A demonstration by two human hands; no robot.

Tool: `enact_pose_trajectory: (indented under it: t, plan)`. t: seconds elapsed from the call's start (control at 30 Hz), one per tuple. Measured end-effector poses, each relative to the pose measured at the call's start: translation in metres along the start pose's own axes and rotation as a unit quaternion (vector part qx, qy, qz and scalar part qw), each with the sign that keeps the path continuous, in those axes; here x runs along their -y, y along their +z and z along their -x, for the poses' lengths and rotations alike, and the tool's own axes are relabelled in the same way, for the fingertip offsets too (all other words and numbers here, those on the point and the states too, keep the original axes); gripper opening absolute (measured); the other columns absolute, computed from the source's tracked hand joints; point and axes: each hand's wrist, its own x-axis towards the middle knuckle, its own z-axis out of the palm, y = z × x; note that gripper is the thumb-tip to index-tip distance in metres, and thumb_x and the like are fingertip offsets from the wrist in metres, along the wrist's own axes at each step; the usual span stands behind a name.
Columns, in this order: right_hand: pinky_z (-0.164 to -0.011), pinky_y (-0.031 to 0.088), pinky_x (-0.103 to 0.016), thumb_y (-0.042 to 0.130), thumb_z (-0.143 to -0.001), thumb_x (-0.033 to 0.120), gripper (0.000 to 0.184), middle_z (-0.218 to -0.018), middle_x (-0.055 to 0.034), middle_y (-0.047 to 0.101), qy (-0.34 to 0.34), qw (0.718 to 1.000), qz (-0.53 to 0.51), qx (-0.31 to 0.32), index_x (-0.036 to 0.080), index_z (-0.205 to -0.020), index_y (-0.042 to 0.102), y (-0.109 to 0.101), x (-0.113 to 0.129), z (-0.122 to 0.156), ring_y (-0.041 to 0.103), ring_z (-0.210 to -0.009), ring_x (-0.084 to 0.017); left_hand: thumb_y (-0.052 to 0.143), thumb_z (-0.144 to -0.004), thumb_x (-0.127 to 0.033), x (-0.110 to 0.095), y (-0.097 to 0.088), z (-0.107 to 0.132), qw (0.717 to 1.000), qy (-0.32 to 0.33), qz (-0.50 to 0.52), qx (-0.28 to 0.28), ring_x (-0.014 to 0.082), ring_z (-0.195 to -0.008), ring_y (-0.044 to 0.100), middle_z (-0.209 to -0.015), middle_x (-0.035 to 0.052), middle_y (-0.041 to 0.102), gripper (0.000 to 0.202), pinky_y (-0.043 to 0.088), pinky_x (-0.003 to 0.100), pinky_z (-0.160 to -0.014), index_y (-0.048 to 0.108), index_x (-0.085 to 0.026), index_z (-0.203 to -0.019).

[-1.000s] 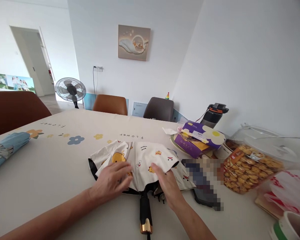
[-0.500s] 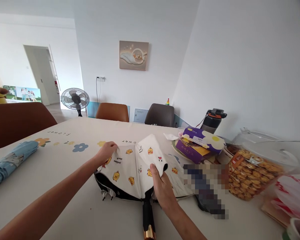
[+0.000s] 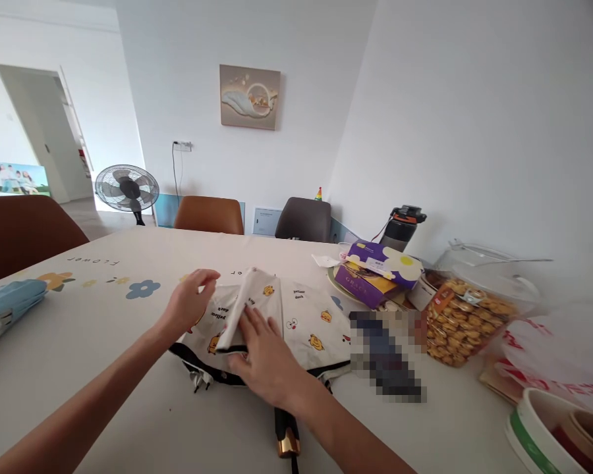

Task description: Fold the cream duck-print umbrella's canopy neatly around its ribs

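A white folding umbrella (image 3: 306,329) with yellow duck prints and a black underside lies partly spread on the table. Its black handle with a gold band (image 3: 288,442) points toward me. One panel is folded over to the left. My right hand (image 3: 267,359) rests on that panel, fingers extended flat across the fabric and thumb near its black hem. At the umbrella's left side is my left hand (image 3: 190,306), fingers loosely bent and apart, with no cloth visible in them. Some of the umbrella's shaft is hidden under my right hand.
A folded blue umbrella (image 3: 12,309) lies at the left. To the right are purple boxes (image 3: 366,283), a black bottle (image 3: 400,227), a clear tub of snacks (image 3: 469,322), a plastic bag (image 3: 558,355) and paper rolls or cups (image 3: 538,428). Chairs (image 3: 210,215) stand beyond the table.
My right hand has carried the panel it held over to the left and now lies flat on it. My left hand has let go of the fabric's left part. The view has shifted right.
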Motion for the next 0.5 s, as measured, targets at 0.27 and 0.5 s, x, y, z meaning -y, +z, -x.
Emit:
enact_pose_trajectory:
  t: [0.27,0.5]
  plan:
    - [-0.106,0.007,-0.05,0.054,-0.078,0.038,0.069,-0.14,-0.0201,0.031,-0.071,0.99,0.12,-0.004,0.006,-0.136,0.033,0.037,0.009,0.005,0.017,-0.132,-0.034,0.034,-0.085,-0.026,-0.013,0.054,0.037,0.958,0.162,0.029,0.236,0.0161,-0.107,0.054,-0.113,0.0013,0.06,0.032,0.041,0.03,-0.096,0.058,-0.024,-0.107]
    - [-0.098,0.027,-0.033,0.04,-0.085,0.021,0.025,-0.078,-0.0001,0.067,-0.115,0.991,0.045,-0.057,0.02,-0.076,0.063,0.002,-0.001,0.026,0.059,-0.079,-0.014,0.036,-0.088,-0.03,0.021,0.073,0.047,0.949,0.217,0.05,0.224,0.0162,-0.121,0.042,-0.128,0.0041,0.05,0.034,0.033,0.033,-0.105,0.053,-0.022,-0.117]
